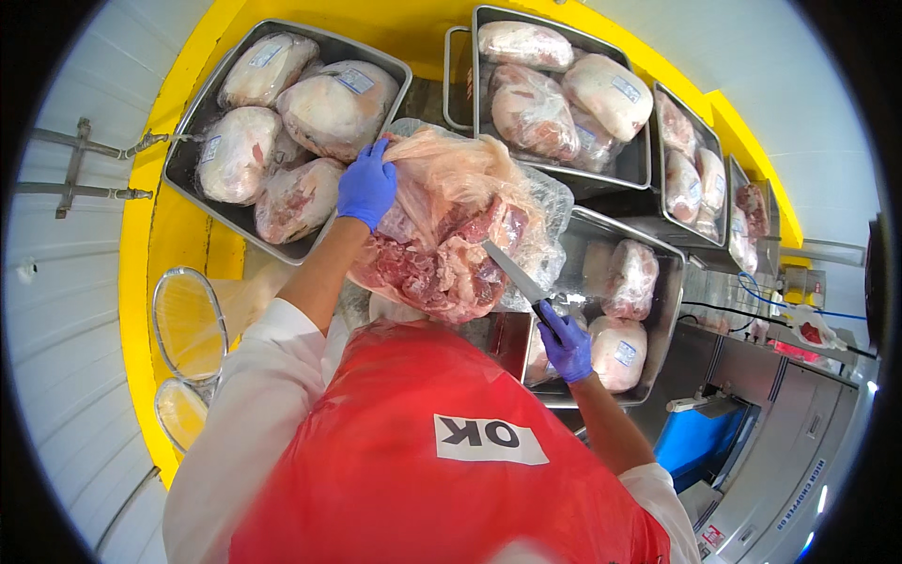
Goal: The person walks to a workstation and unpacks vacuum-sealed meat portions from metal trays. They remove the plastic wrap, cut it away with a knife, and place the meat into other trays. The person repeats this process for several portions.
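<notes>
Cutting meat point(434, 268) at centre, seemingly: right hand point(567, 350), lower right, fingers closed round a knife point(515, 273), tip at the meat; left hand point(367, 185), fingers curled over loose skin point(465, 155). Another stroke would call for skin taut, fingers clear. Crumpled plastic point(554, 211) beneath; metal trays point(338, 44) around; pale wall point(75, 329) far left.

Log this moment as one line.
left hand: touching raw meat, pale part | right hand: holding knife, tip at meat | around: metal tubs, plastic-wrapped meat

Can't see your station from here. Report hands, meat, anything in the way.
Left hand gripping meat by its pale upper edge. Right hand holding knife, blade tip at the meat. Clear plastic wrap bunched along the meat's right side.
</notes>
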The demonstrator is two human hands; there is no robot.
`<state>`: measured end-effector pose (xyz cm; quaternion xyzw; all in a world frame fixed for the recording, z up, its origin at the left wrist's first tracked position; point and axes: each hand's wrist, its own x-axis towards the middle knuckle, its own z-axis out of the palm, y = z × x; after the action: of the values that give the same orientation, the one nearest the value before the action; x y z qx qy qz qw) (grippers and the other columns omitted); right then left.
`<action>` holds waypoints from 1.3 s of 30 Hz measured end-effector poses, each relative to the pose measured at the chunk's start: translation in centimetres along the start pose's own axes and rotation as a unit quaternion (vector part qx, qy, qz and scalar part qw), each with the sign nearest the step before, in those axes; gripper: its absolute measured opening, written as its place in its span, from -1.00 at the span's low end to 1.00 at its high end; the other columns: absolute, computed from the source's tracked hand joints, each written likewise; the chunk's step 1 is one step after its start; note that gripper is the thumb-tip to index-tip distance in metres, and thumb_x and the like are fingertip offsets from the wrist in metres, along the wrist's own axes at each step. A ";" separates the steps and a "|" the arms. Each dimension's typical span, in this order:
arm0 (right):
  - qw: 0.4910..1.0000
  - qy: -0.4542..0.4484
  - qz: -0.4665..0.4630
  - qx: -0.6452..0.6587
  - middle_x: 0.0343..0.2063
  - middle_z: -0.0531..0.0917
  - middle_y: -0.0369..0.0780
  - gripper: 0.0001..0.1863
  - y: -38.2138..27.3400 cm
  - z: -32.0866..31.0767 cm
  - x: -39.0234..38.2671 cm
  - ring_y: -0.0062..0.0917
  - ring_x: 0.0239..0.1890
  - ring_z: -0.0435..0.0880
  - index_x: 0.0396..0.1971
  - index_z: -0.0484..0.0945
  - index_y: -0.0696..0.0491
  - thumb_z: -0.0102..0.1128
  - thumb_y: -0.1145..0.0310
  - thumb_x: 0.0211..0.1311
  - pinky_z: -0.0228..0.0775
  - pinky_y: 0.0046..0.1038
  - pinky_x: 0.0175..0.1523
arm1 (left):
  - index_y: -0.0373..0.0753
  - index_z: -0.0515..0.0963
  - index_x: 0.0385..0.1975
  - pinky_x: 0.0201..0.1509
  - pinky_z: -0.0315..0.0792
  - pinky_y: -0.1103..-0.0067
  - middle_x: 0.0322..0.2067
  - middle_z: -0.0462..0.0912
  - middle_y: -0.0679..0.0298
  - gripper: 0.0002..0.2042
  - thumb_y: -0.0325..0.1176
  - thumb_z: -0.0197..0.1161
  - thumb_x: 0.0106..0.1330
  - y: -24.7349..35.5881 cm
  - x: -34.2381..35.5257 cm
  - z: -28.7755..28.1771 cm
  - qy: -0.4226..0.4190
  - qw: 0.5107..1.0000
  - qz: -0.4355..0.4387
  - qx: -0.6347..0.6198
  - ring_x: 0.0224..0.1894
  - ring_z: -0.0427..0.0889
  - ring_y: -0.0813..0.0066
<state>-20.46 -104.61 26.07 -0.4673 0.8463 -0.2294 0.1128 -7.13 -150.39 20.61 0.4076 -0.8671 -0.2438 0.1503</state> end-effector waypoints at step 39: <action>0.986 -0.128 -0.021 -0.101 -0.50 0.57 -0.11 -0.48 -6.1 -5.8 0.7 -0.19 -0.59 0.60 0.28 0.51 -0.36 0.28 0.22 0.31 0.47 -0.17 -0.49 | -0.15 0.40 0.29 -0.03 0.57 0.08 0.04 0.60 -0.05 -0.53 -0.19 0.04 0.40 -0.4 0.4 0.4 0.011 1.000 0.003 0.005 -0.12 0.69 -0.13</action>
<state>-18.65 -106.37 34.11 -0.5196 0.8336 -0.0835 0.1678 -7.30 -150.84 20.07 0.4084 -0.8678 -0.2346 0.1586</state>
